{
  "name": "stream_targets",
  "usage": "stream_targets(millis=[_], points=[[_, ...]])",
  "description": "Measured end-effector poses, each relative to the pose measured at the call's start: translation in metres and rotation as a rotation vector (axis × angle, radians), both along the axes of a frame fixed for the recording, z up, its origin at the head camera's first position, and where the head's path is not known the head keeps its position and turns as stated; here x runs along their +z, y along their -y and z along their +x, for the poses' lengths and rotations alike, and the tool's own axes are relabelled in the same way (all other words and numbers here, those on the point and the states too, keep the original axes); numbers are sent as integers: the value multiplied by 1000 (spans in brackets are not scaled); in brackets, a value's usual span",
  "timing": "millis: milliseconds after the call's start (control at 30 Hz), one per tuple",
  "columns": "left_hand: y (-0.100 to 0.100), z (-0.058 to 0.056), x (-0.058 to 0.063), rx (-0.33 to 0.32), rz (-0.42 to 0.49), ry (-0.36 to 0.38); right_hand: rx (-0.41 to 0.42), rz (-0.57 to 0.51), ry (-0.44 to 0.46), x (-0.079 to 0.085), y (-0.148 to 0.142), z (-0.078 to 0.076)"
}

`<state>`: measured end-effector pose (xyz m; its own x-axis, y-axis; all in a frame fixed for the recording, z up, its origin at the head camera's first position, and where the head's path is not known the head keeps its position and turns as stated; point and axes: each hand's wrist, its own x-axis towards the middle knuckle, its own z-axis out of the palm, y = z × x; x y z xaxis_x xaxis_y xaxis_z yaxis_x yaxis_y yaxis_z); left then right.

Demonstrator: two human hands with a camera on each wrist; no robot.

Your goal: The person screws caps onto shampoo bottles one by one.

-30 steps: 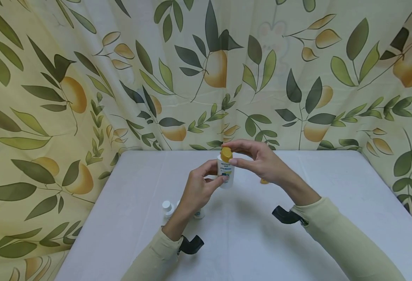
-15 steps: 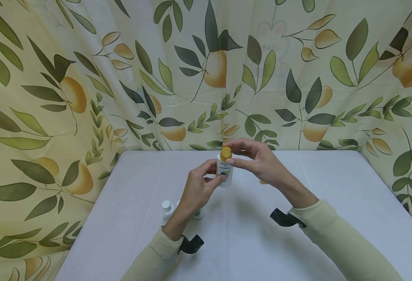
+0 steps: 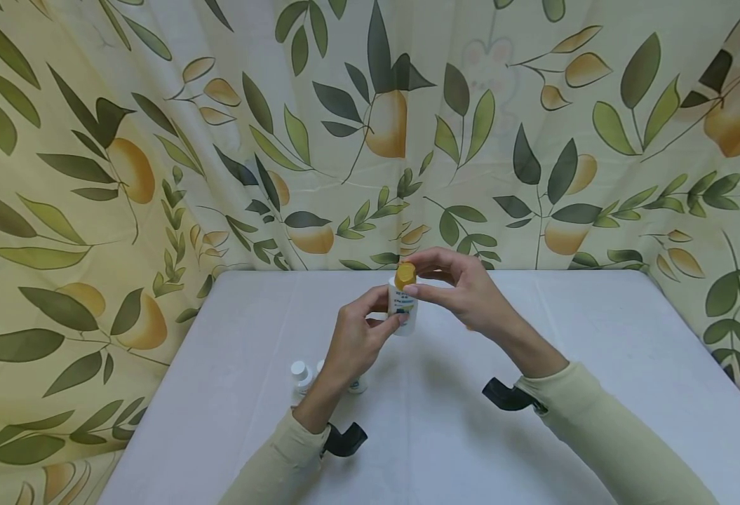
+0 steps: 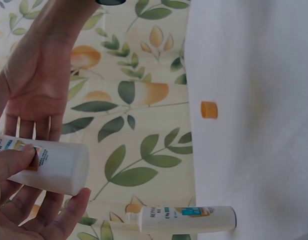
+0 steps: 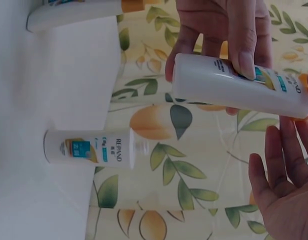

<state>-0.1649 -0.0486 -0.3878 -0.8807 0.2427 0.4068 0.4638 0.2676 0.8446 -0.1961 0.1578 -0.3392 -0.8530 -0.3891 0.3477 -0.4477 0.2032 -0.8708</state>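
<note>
A white lotion-type bottle [image 3: 403,308] with blue and gold label print is held upright above the table. My left hand [image 3: 358,340] grips its body between thumb and fingers. At the top, my right hand [image 3: 471,289] pinches the orange-yellow cap [image 3: 405,275] with thumb and fingers, and the cap sits on the bottle's mouth. In the left wrist view a loose orange cap [image 4: 209,110] lies on the white tablecloth. An uncapped bottle of the same kind [image 5: 89,147] stands on the table in the right wrist view.
Beside my left wrist stand small white bottles [image 3: 301,377], partly hidden by the forearm. Another white bottle [image 5: 74,14] shows at the top of the right wrist view. A leaf-and-fruit patterned curtain [image 3: 357,140] hangs behind the white-covered table [image 3: 445,435].
My right wrist and forearm have shifted slightly left and down, fingers staying on the cap. The held bottle has moved very slightly left. My left hand barely moves.
</note>
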Motion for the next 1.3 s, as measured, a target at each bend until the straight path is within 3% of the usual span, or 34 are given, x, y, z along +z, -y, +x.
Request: stream_targets(millis=[733, 1000, 1300], points=[[-1, 1, 1, 16, 7, -14, -86, -6, 2, -1, 7, 5], [4, -2, 1, -28, -13, 58, -10, -1, 40, -2, 0, 1], [7, -7, 2, -54, 45, 113, 93, -17, 79, 4, -7, -4]])
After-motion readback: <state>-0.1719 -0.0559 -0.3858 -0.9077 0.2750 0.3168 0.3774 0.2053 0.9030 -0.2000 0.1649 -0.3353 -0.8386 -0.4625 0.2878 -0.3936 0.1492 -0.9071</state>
